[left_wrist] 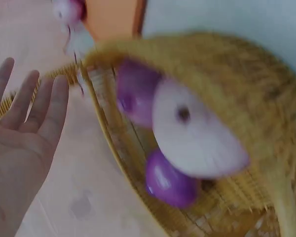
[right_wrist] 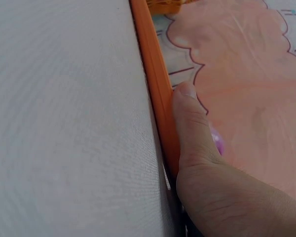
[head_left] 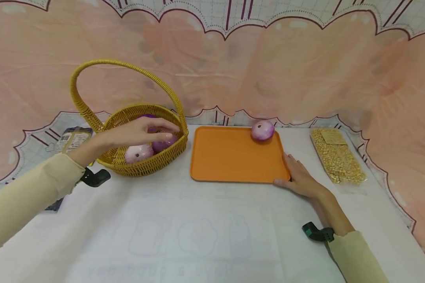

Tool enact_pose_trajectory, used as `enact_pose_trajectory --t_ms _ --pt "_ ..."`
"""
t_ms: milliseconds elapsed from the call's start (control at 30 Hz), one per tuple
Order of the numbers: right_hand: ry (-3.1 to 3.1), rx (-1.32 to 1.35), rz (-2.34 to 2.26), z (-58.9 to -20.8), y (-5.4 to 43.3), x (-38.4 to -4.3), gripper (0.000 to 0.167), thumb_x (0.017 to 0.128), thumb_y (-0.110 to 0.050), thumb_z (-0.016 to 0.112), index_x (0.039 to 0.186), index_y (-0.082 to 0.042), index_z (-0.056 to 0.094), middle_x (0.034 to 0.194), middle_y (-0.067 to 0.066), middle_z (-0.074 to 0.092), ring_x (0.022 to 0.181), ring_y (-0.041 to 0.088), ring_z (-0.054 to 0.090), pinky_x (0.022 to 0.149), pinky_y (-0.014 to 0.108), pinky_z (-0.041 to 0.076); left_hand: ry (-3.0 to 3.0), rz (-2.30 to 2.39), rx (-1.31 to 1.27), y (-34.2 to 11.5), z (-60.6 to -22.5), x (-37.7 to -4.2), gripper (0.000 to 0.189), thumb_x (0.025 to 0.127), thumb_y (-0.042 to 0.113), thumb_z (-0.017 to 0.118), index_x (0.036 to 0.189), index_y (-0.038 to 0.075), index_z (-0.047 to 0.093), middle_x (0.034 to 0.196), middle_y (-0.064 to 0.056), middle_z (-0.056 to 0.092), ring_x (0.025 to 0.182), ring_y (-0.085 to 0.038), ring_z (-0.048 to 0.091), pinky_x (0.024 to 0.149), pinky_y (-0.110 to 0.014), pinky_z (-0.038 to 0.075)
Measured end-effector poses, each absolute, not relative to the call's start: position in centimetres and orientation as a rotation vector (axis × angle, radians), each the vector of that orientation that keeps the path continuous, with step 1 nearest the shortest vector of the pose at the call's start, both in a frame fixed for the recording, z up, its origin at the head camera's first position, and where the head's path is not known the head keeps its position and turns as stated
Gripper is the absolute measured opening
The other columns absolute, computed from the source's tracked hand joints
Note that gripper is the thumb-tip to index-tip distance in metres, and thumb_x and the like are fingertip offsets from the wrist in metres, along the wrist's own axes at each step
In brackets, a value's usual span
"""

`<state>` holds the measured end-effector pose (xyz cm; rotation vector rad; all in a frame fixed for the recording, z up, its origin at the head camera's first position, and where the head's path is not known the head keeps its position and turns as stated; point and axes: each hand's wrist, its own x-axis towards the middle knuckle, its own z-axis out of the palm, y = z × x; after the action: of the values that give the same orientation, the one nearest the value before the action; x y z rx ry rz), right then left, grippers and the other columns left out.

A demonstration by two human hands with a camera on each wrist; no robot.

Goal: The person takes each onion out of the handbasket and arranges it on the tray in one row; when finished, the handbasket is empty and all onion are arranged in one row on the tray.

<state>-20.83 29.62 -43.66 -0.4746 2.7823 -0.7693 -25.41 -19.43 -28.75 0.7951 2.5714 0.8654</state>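
Observation:
My left hand [head_left: 136,131] hovers over the yellow wicker basket [head_left: 145,169], its fingers extended and holding nothing. Inside the basket lie a pale onion [head_left: 139,153], a purple onion [head_left: 164,144] and a darker purple onion [left_wrist: 170,178], partly hidden in the head view. In the left wrist view the palm and spread fingers [left_wrist: 27,106] appear beside the basket. Another purple onion [head_left: 263,130] sits at the far right corner of the orange tray [head_left: 233,155]. My right hand [head_left: 302,179] touches the tray's right edge with fairly straight fingers, its thumb near the front corner.
To the right of the tray lies a clear bag of yellow kernels [head_left: 338,155]. A dark package [head_left: 74,137] with a printed label is partly hidden behind the left arm. The basket's tall handle [head_left: 127,66] arches above it. A white cloth [head_left: 198,228] covers the table.

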Motion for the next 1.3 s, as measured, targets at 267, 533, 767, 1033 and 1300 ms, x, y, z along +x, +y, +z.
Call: enact_pose_trajectory --t_ms 267,533,767,1033,1300 --pt "2.781 -0.484 -0.776 -43.5 29.6 -20.7 0.105 0.088 -0.049 0.064 0.155 -0.002 -0.002 0.162 0.025 0.004 0.150 0.042 0.001 0.120 0.057 0.000 2.620 0.813 0.671 -22.1 -28.4 -27.1 0.035 0.097 0.040 0.056 0.131 0.030 0.059 0.133 0.005 0.060 0.119 -0.013 0.055 0.100 -0.025 0.043" --pt "2.765 -0.463 -0.774 -43.3 29.5 -20.7 0.106 0.088 -0.050 0.064 0.155 -0.002 -0.002 0.162 0.025 0.003 0.150 0.042 0.000 0.120 0.057 -0.001 2.599 0.772 0.640 -24.3 -28.1 -28.5 0.041 0.098 0.043 0.054 0.135 0.025 0.056 0.142 -0.004 0.052 0.135 -0.022 0.042 0.111 -0.051 0.033" --pt "2.770 -0.461 -0.765 -43.3 29.5 -20.7 0.105 0.088 -0.051 0.063 0.155 -0.002 -0.003 0.162 0.024 0.003 0.150 0.042 0.000 0.120 0.057 -0.001 2.542 0.642 0.690 -25.5 -28.9 -28.8 0.037 0.096 0.038 0.058 0.130 0.025 0.061 0.139 -0.004 0.056 0.131 -0.026 0.046 0.108 -0.053 0.038" --pt "2.773 -0.466 -0.764 -43.3 29.5 -20.7 0.106 0.088 -0.051 0.064 0.155 -0.003 -0.003 0.162 0.024 0.003 0.150 0.042 0.000 0.120 0.057 -0.001 2.450 0.628 0.758 -26.9 -30.5 -28.6 0.038 0.095 0.031 0.061 0.132 0.022 0.060 0.142 -0.006 0.055 0.135 -0.032 0.043 0.109 -0.058 0.036" --pt "2.767 -0.464 -0.769 -43.2 29.4 -20.5 0.106 0.089 -0.052 0.063 0.155 -0.002 -0.004 0.162 0.025 0.002 0.150 0.042 0.001 0.121 0.057 -0.001 2.273 0.591 0.741 -27.7 -31.3 -28.4 0.040 0.095 0.030 0.061 0.134 0.023 0.058 0.147 -0.007 0.048 0.133 -0.028 0.040 0.107 -0.049 0.039"
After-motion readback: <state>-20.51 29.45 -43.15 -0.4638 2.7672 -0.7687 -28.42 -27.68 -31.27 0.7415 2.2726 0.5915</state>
